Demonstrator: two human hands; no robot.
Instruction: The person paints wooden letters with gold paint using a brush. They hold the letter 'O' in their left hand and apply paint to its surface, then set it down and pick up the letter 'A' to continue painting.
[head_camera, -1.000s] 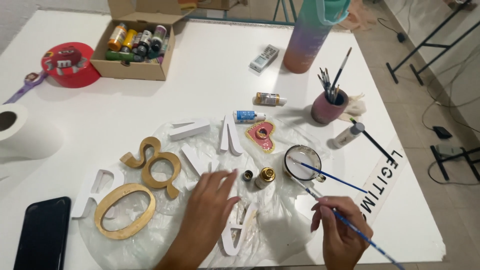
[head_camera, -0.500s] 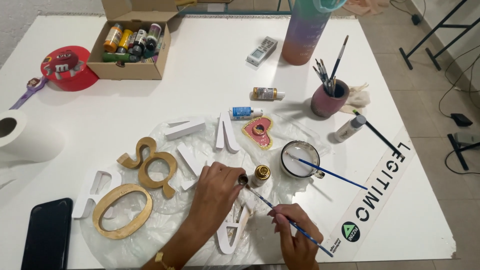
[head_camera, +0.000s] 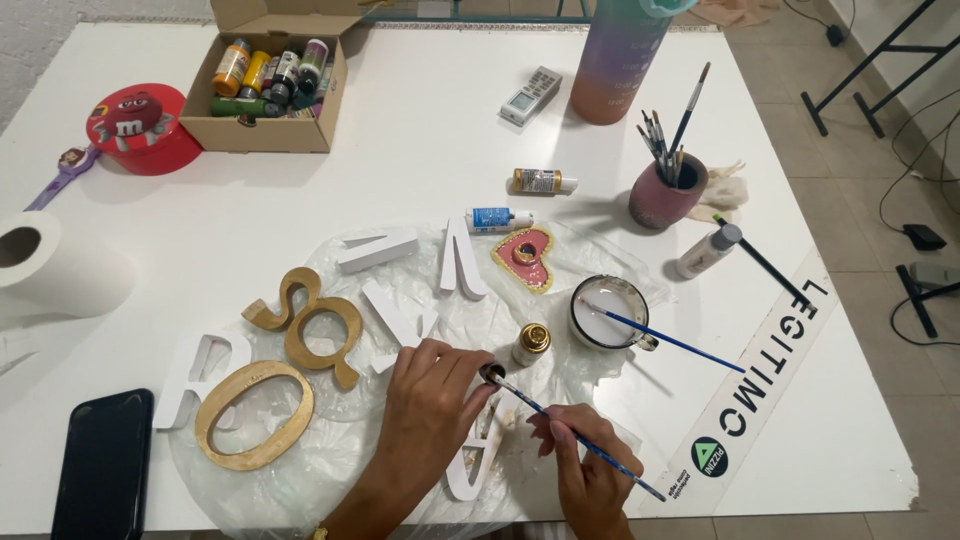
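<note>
Since the earlier frame the right hand (head_camera: 590, 470) has swung in from the table's right edge toward the middle, and the brush tip now sits at the mouth of a small paint pot. Right hand fingers are pinched shut on the thin blue-handled paintbrush (head_camera: 580, 441), handle trailing back-right, bristles at the small open paint pot (head_camera: 491, 373). Left hand (head_camera: 432, 393) lies palm-down, thumb & fingers closed round that pot, steadying it on the plastic sheet (head_camera: 300, 470). Just beside: a gold-capped paint bottle (head_camera: 531, 343), upright. Under & between the hands, a white letter (head_camera: 478, 455), unpainted as far as I can see. Progress, judging by colour: gold ring letter (head_camera: 253, 413) & gold ampersand (head_camera: 312, 324) look done; the other white letters (head_camera: 380, 248) look bare, so most remains. Further out: cup of whitish water (head_camera: 610, 311) w/ a second brush across it, pink heart piece (head_camera: 523, 258), brush holder (head_camera: 667, 192), cardboard box of paints (head_camera: 270, 85), phone (head_camera: 103, 462).
</note>
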